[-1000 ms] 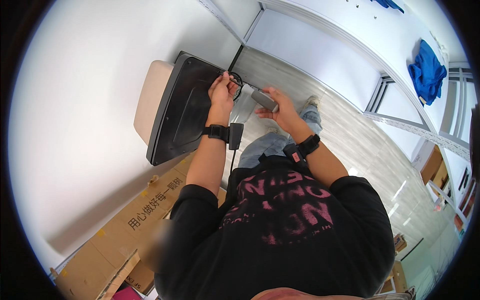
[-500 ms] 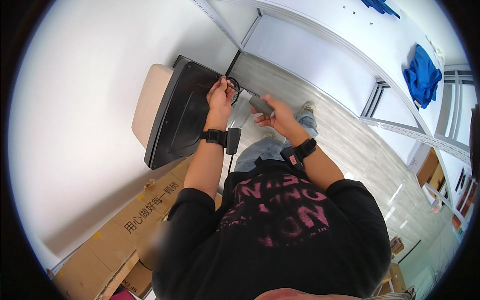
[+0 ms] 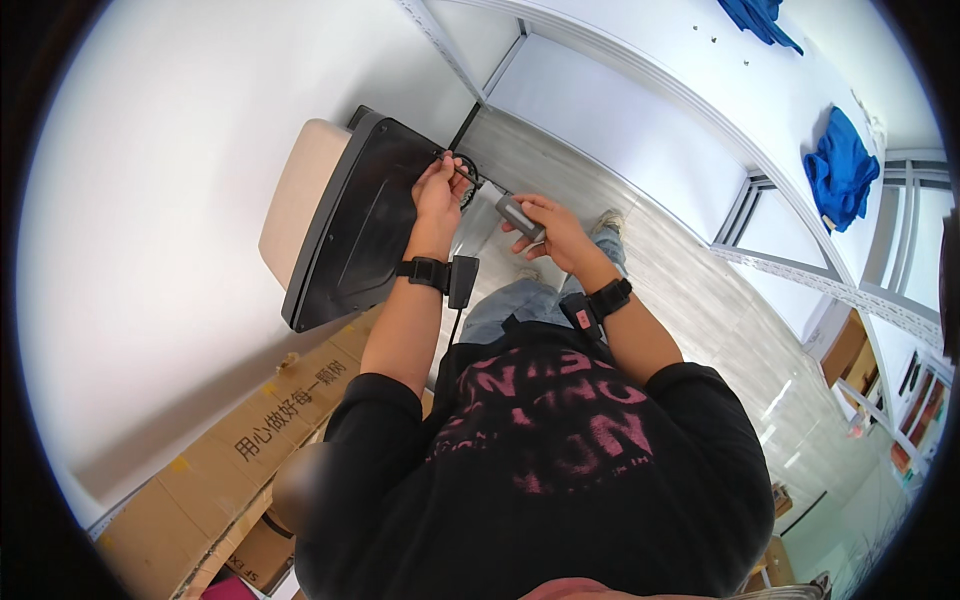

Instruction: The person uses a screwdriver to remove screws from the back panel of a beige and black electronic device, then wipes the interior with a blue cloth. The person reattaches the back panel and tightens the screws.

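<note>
A seat-like part stands on edge against the wall, its black plastic underside (image 3: 362, 225) facing me and its beige padded side (image 3: 297, 205) turned to the left. My right hand (image 3: 562, 232) grips a grey cordless screwdriver (image 3: 520, 216) whose long dark shaft points at the upper right corner of the black underside. At that corner, my left hand (image 3: 437, 192) is closed, thumb and fingers pinching around the shaft near its tip. Any screw under those fingertips is hidden. A black cable (image 3: 468, 185) loops just behind the shaft.
Below the seat part lies a long brown cardboard box (image 3: 190, 510). White framed shelving (image 3: 620, 110) runs along the far side, with a blue cloth (image 3: 840, 170) on it at right. Grey floor (image 3: 690, 280) shows around my feet. Black straps with small devices sit on both wrists.
The screwdriver has turned slightly in my right hand, and its lighter side panel now shows. My left hand stays at the same corner. The whole view has shifted a little.
</note>
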Action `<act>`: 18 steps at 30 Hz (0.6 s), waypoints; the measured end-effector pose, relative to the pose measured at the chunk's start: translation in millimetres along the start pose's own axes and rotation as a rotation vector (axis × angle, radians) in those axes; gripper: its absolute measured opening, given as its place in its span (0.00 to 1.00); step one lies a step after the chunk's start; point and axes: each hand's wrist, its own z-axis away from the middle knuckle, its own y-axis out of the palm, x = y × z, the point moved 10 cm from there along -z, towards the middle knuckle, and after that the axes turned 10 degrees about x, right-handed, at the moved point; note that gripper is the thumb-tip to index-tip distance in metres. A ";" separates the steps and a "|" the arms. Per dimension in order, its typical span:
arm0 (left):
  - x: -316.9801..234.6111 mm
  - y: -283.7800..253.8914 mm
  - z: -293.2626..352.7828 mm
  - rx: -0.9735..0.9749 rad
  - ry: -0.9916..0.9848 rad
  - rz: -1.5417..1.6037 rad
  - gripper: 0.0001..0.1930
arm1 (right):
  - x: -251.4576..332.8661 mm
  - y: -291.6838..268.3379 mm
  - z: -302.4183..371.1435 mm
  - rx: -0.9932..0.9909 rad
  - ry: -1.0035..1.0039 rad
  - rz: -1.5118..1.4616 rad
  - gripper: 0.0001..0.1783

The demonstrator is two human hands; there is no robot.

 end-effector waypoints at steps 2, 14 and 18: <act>-0.2 1.4 1.8 -0.008 0.000 0.013 0.06 | 10.7 -7.6 0.7 -0.177 -0.153 0.322 0.25; 1.8 -1.0 -2.3 0.011 0.006 0.012 0.06 | 7.1 -1.8 -2.4 -0.086 -0.067 0.164 0.22; 2.2 -0.7 -4.3 0.069 0.012 0.032 0.08 | 16.1 -6.9 0.8 -0.171 -0.175 0.373 0.24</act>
